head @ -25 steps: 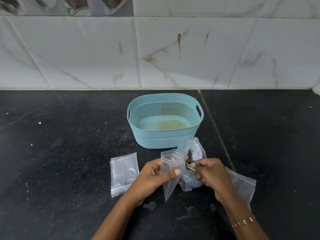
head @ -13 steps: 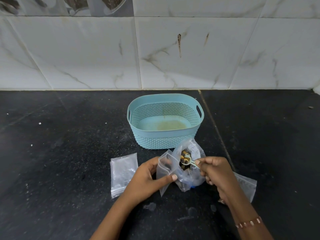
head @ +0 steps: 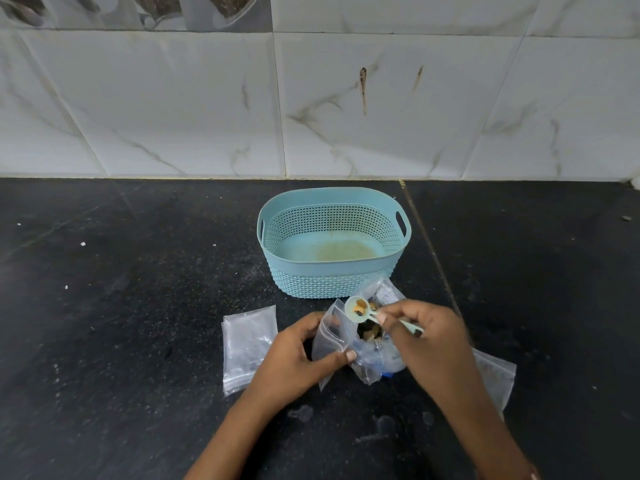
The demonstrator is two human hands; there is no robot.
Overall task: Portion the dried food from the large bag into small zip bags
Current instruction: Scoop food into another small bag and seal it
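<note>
My left hand pinches a small clear zip bag and holds it upright with its mouth up. My right hand grips the handle of a small pale green scoop. A few brown pieces of dried food lie in the scoop's bowl, which hovers just above the zip bag's mouth. Behind both stands the large clear bag with dark dried food inside, partly hidden by my right hand.
A light blue perforated basket stands just behind the bags on the black counter. A stack of small zip bags lies left of my left hand. Another zip bag lies flat under my right wrist. A tiled wall rises behind.
My right hand drew the scoop, loaded with dried food, up out of the large bag and to the left, over the small zip bag's mouth. My left hand kept its hold on the bag.
</note>
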